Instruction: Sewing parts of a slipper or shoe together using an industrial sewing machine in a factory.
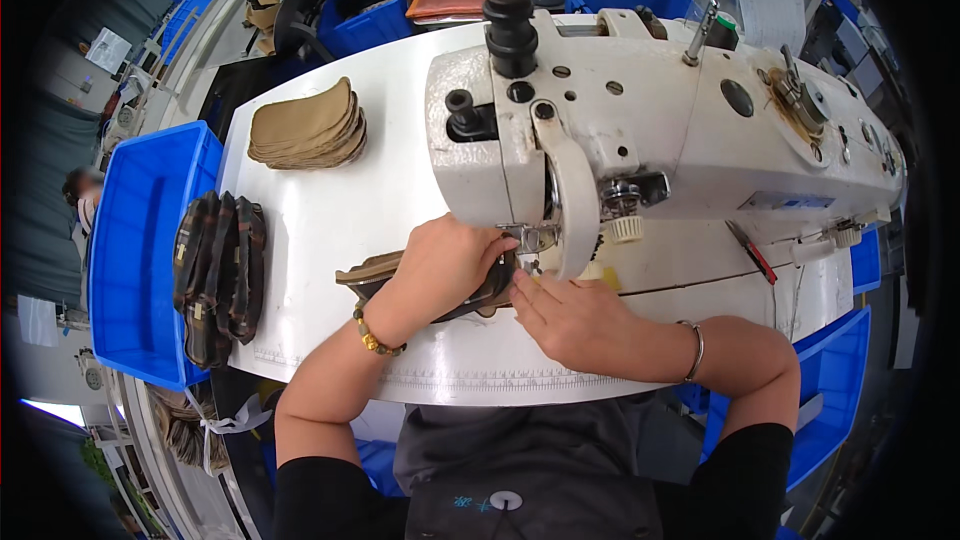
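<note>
gripping zippered piece (372, 268), left hand (438, 258); grip unclear, right hand (580, 325); white tabletop (310, 240), blue bin (138, 240) beside.

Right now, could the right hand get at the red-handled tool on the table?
Probably yes: the red-handled tool lies uncovered to the right of the right hand, whose fingers would likely first leave the zippered piece.

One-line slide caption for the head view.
Left hand and right hand on a zippered brown piece at a white sewing machine, tan stack farther left.
</note>
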A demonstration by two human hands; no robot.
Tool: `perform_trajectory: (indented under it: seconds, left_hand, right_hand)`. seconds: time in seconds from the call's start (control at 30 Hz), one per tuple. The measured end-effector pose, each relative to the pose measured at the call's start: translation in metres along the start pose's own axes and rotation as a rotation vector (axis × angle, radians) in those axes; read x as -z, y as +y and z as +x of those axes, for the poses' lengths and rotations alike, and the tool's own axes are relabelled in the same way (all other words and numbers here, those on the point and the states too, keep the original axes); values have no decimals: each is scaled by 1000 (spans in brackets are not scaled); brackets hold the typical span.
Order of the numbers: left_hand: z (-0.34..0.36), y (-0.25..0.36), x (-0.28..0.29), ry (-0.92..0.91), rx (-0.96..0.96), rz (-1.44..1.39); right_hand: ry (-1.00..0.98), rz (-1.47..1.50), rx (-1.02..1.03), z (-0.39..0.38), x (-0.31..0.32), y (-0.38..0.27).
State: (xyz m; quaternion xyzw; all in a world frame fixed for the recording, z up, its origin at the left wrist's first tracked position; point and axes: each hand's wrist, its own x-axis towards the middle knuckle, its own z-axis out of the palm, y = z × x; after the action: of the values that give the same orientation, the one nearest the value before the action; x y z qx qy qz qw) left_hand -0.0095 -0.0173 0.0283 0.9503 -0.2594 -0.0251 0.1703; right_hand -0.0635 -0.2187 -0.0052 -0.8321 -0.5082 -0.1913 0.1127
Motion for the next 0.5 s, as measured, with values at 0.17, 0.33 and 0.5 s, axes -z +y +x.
perform_trajectory:
  seconds: [0.17, 0.33, 0.5]
  left_hand:
    - [-7, -4, 11, -76, -37, -34]
    - [-15, -1, 9, -45, -122, -214]
    - [-11, 7, 2, -89, 5, -51]
  right_hand:
    - [-17, -15, -13, -1, 4, -3]
    - [-57, -93, 21, 2, 6, -1]
    - [-63, -73, 14, 3, 5, 0]
